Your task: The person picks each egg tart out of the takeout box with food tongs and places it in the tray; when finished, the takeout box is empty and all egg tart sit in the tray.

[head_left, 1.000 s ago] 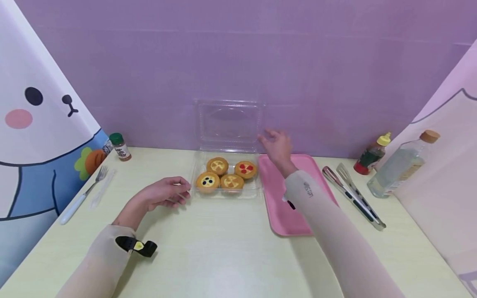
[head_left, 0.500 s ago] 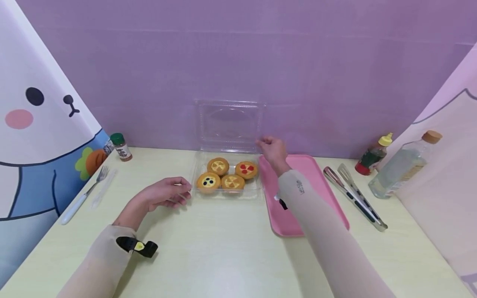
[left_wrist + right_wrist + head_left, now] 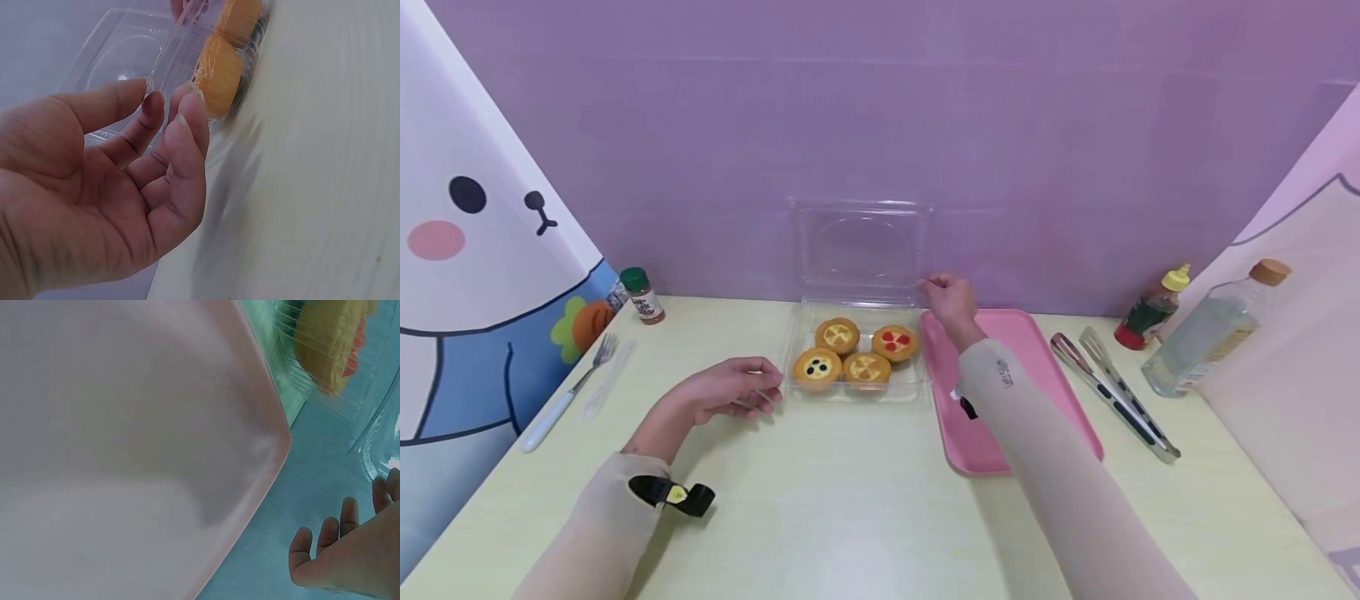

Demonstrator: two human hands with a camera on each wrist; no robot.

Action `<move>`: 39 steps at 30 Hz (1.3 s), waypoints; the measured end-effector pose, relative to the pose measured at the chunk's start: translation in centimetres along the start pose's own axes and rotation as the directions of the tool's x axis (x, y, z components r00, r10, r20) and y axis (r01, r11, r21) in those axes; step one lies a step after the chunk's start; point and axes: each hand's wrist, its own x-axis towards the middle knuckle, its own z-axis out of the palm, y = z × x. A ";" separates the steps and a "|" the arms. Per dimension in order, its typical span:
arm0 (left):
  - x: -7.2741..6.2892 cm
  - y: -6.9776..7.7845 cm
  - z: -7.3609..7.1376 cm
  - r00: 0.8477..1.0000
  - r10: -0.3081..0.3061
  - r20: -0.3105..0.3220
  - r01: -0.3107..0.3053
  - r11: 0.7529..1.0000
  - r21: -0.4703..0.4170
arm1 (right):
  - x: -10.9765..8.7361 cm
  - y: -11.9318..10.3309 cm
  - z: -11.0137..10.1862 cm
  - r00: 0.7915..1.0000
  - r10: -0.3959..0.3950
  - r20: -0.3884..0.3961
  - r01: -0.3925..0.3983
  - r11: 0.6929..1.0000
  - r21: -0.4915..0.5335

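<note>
A clear plastic container (image 3: 917,390) with several round tarts (image 3: 867,367) stands at the far side of the table, its lid (image 3: 861,250) hinged up against the purple backdrop. The tart toppings are red, dark blue and pale yellow. My left hand (image 3: 737,387) pinches the container's left rim; in the left wrist view the thumb and index fingertips meet at that edge, the other fingers loosely bent. At the lid's lower right edge, my right hand (image 3: 951,304) pinches the plastic between thumb and index finger. The right wrist view shows this hand (image 3: 356,550) at the lid, other fingers spread.
A pink tray (image 3: 970,442) lies under my right forearm. To its right are metal tongs (image 3: 1116,396), a sauce bottle (image 3: 1150,308) with yellow cap and a corked clear bottle (image 3: 1213,333). A fork (image 3: 571,392), a clear plastic utensil (image 3: 608,379) and a green-capped spice jar (image 3: 642,296) are left.
My right hand has moved slightly left and down, and its spread fingers have come together on the lid's edge. The left hand has kept its place at the container rim.
</note>
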 end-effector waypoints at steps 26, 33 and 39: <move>-0.1 -0.1 -0.1 1.000 0.023 0.011 -0.023 1.000 0.011 | -1.1 1.1 -3.6 0.981 -0.140 0.136 0.149 0.987 -0.060; 0.0 -0.1 -0.2 1.000 0.025 0.010 -0.025 0.999 0.022 | -2.2 2.0 -6.8 0.917 -0.357 0.177 0.397 0.851 -0.343; -0.1 -0.1 -0.3 1.000 0.024 0.003 -0.024 0.999 0.039 | -3.2 3.8 -10.0 0.871 -0.461 0.172 0.486 0.755 -0.440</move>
